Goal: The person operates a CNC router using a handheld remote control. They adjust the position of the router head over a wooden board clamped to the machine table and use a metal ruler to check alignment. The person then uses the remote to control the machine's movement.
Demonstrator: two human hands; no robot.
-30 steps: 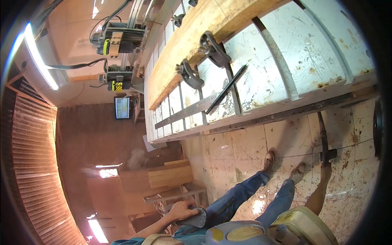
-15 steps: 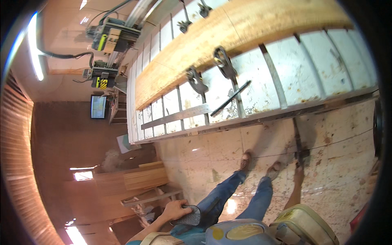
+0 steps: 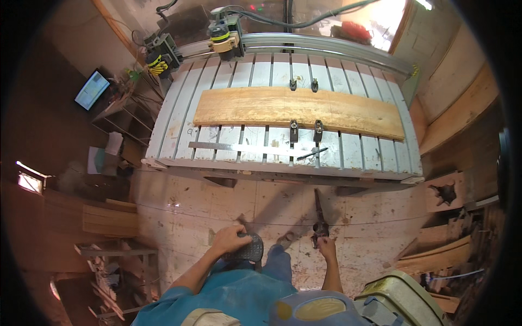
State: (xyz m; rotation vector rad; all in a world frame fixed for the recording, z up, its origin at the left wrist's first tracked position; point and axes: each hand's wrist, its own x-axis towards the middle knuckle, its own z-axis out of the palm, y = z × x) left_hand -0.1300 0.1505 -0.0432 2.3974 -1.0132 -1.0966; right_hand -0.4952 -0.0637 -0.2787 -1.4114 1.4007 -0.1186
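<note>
My left hand (image 3: 228,240) is closed around a dark grey rounded object with a dotted surface (image 3: 247,249), held in front of my body. I cannot tell its kind. My right hand (image 3: 326,247) grips a dark hand tool with a long narrow nozzle (image 3: 319,217), which points away toward the machine table (image 3: 179,155). On that white slotted table lies a long wooden board (image 3: 261,107). Two black clamps, one (image 3: 294,130) left of the other (image 3: 318,130), sit at its near edge. Two more clamps are at its far edge. Neither hand touches the board.
A metal ruler (image 3: 239,148) and a thin black rod (image 3: 312,154) lie near the table's front edge. Behind the board stands a router head (image 3: 224,35) by a metal rail (image 3: 321,43). Wood offcuts (image 3: 440,255) lie right; a monitor (image 3: 91,89) and rack (image 3: 117,251) stand left.
My view has turned, so the table now lies straight ahead instead of slanting up to the right. Both hands keep their holds. The board, ruler and rod keep their places on the table.
</note>
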